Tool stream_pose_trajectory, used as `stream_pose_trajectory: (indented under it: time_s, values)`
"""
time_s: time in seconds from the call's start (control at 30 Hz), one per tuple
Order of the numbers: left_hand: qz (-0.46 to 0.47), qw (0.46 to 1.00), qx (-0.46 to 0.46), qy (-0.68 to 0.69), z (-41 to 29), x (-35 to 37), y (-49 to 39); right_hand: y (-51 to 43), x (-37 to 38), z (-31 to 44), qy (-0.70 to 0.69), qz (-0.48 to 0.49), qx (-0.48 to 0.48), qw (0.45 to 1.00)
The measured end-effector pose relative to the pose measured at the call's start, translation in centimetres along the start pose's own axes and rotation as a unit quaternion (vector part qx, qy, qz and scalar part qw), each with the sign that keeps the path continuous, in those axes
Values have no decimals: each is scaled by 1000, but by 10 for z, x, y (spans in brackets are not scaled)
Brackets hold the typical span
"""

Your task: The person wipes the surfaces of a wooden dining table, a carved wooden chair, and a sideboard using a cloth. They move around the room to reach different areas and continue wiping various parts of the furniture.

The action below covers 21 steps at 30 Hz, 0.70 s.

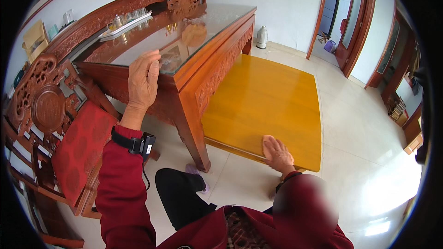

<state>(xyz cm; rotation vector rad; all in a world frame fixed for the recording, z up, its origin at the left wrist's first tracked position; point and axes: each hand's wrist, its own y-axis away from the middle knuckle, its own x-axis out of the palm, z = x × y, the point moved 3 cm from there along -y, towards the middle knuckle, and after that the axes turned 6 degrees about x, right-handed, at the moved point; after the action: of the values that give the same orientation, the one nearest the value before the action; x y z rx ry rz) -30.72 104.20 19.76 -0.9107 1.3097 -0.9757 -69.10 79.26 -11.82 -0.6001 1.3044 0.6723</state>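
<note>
My right hand (278, 154) lies on a cloth (267, 145), orange-pink, pressed flat near the front edge of the low yellow wooden table (263, 100). The palm covers most of the cloth, and a part of it shows by the fingers. My left hand (143, 77) is raised at the near corner of the tall carved wooden table (221, 46), its fingers close together and nothing seen in it. Whether it touches the glass top (138, 53) cannot be told. A black strap with a small device (147, 145) sits on my left wrist.
A carved chair with a red cushion (83, 148) stands at the left. The glass top bears a white tray (126, 27) with glasses and a metal pot. A thermos flask (262, 37) stands on the tiled floor by the wall. The tall table's leg (193, 138) stands beside the low table.
</note>
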Motion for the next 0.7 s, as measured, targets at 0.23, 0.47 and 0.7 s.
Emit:
stream_pose_trajectory:
  time_s: [0.23, 0.47, 0.7]
  values:
    - [-29, 994, -105, -20, -16, -32, 104, 51, -16, -73, 114, 65, 92, 987]
    - [121, 763, -532, 348, -39, 9, 274, 25, -59, -32, -52, 23, 33, 998]
    - [279, 611, -582, 459, -114, 36, 329, -19, -195, 199, -169, -294, -319, 885]
